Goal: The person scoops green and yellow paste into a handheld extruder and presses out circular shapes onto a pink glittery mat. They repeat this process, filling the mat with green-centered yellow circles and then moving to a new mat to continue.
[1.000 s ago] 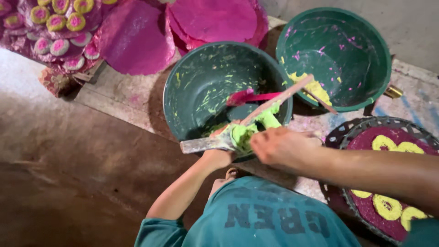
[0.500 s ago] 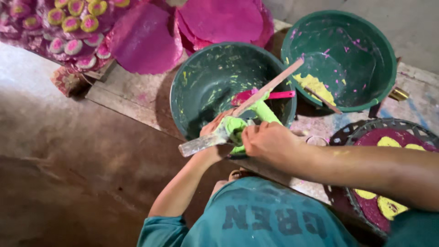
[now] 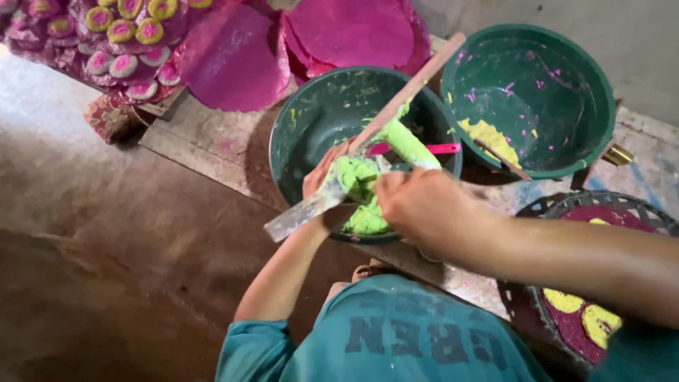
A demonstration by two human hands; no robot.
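The floor (image 3: pixel 106 283), brown and worn, fills the left side. A low wooden desk (image 3: pixel 205 134) runs across the top and right and carries nearly everything.

Two dark green basins stand side by side on the desk. The near basin (image 3: pixel 311 120) sits at the desk's front edge, smeared with yellow-green paste inside. The far basin (image 3: pixel 559 71) stands just to its right, toward the back edge, flecked with pink and holding a lump of yellow paste (image 3: pixel 488 134).

Behind the basins, at the back edge, lie flat pink discs (image 3: pixel 353 28). At the back left corner is a heap of small round pieces (image 3: pixel 120 35) with yellow and pink centres. At the right end of the desk lies a round dark tray (image 3: pixel 608 212) bearing a maroon disc with yellow shapes (image 3: pixel 580 311).

The person's teal shirt (image 3: pixel 396 339) shows at the bottom.

A long wooden stick (image 3: pixel 417 85) slants over the near basin, from the hands up toward the far basin's rim. A pink-handled tool (image 3: pixel 431 149) lies across the near basin under it.

The right hand (image 3: pixel 424 205) is closed in a fist over the near basin's front rim, gripping a green-coated roll (image 3: pixel 407 143). The left hand (image 3: pixel 322 173) is curled around a flat metal scraper (image 3: pixel 297 216), whose blade juts out past the front edge. A wad of green paste (image 3: pixel 357 177) sits between the hands, touching both; more green paste (image 3: pixel 368 221) clings to the rim below.
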